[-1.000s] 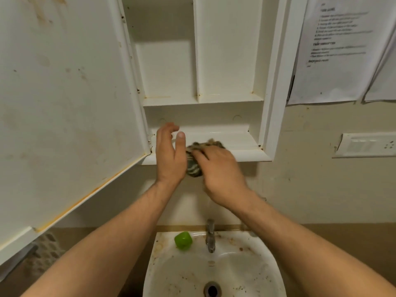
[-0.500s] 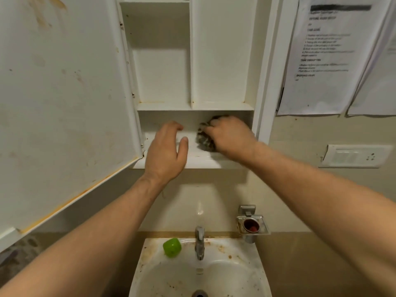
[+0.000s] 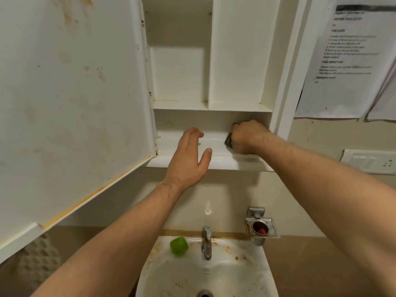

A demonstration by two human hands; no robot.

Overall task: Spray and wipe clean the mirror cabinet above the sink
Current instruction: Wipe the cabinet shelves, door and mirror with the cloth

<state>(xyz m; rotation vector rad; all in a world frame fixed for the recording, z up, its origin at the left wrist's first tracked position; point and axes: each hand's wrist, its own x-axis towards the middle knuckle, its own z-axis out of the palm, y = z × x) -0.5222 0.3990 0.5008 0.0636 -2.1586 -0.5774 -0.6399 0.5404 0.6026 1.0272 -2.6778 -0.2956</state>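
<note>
The white cabinet above the sink stands open, its stained door swung out to the left. My right hand is shut on a dark crumpled cloth and presses it on the bottom shelf near the right inner wall. Most of the cloth is hidden under the hand. My left hand rests flat on the front of the same shelf, fingers apart, holding nothing.
Below is a stained white sink with a metal tap and a green object on its rim. A metal holder is fixed to the wall at right. Papers and a switch plate hang right of the cabinet.
My right hand has slid the cloth from the shelf's front middle to its back right corner. My left hand stayed on the shelf front. The view tilted up a little.
</note>
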